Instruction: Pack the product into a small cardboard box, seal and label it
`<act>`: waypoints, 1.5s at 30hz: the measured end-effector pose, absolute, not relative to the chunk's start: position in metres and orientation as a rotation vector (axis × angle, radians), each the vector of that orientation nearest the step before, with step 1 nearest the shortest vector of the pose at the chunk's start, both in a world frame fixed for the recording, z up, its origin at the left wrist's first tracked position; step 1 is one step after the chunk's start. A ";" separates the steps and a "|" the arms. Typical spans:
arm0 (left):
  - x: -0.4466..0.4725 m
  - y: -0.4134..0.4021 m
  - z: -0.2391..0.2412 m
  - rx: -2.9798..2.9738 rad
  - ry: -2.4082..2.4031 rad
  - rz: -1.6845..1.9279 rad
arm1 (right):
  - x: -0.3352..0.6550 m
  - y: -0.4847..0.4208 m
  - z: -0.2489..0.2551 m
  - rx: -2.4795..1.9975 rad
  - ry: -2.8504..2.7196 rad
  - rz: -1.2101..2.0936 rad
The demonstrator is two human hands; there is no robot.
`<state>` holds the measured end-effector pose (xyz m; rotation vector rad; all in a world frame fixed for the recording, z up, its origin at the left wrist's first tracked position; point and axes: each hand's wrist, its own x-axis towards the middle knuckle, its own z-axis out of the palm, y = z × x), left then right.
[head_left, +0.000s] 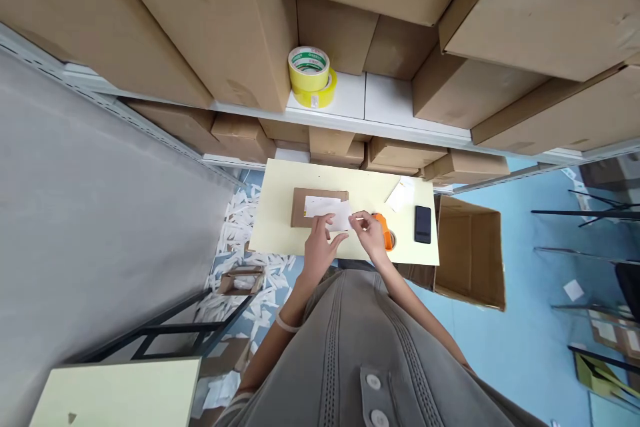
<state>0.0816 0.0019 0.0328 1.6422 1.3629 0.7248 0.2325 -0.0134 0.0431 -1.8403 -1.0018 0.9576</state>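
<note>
A small flat brown cardboard package [303,203] lies on a pale yellow table [280,227]. A white label [333,212] rests over its top right part. My left hand [320,240] pinches the label's near edge with thumb and fingers. My right hand [369,230] pinches the label's right end. Just behind my right hand sits an orange tape dispenser [385,230].
A black phone [423,223] and a white paper slip [400,197] lie on the table's right side. An open cardboard box [470,253] stands to the right. Two yellow tape rolls [311,77] sit on a shelf among big cartons. Paper scraps [250,280] litter the floor at left.
</note>
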 end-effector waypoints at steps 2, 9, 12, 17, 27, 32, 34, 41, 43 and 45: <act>0.076 -0.002 0.020 1.461 1.487 0.765 | 0.239 -0.018 0.042 -1.859 -0.944 0.981; 0.070 -0.020 -0.024 0.635 1.298 0.586 | 0.245 -0.028 0.033 -1.857 -0.888 1.077; 0.069 -0.018 -0.031 0.586 1.368 0.631 | 0.244 -0.026 0.027 -1.870 -0.901 1.102; 0.062 0.004 -0.038 0.805 1.649 0.750 | 0.241 -0.012 0.013 -1.916 -0.944 1.025; 0.052 0.055 -0.064 1.216 1.966 0.773 | 0.226 0.033 -0.049 -2.151 -1.164 0.708; 0.052 0.061 -0.079 1.296 1.988 0.754 | 0.223 0.037 -0.066 -2.241 -1.198 0.694; 0.051 0.063 -0.082 1.312 1.990 0.742 | 0.224 0.036 -0.069 -2.272 -1.212 0.687; 0.050 0.065 -0.087 1.404 1.986 0.674 | 0.221 0.036 -0.075 -2.337 -1.303 0.650; 0.051 0.065 -0.085 1.449 1.995 0.634 | 0.219 0.038 -0.076 -2.371 -1.355 0.628; 0.052 0.066 -0.082 1.498 2.003 0.578 | 0.217 0.040 -0.074 -2.416 -1.430 0.574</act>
